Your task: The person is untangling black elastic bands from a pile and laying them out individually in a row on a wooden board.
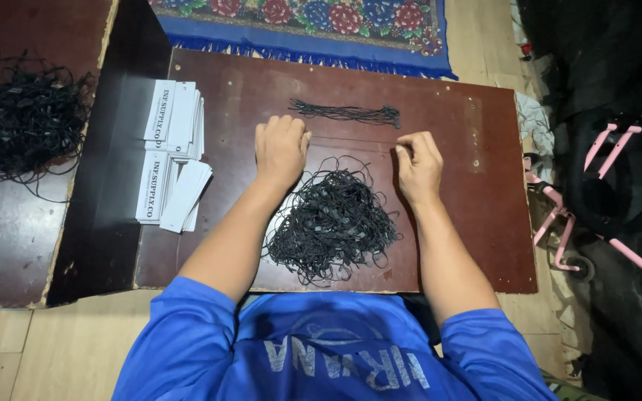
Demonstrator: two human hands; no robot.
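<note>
Hands, left [281,148] and right [418,165], both curled, pinch one cord [351,139]; two tag stacks [174,152].

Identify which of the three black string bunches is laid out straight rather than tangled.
The thin bundle of strings at the board's far edge, beyond both hands; the pile between the forearms and the heap far left are tangled.

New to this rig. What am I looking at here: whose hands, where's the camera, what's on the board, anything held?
One picture, from a camera on the person's head, looking down at their own bare hands. The left hand and right hand rest on a dark brown board. A thin black string seems stretched between them, though the grip is too small to tell. Between the forearms lies a tangled pile of black strings; beyond the hands, a straightened bundle. Left are white paper tags and another tangle.
</note>
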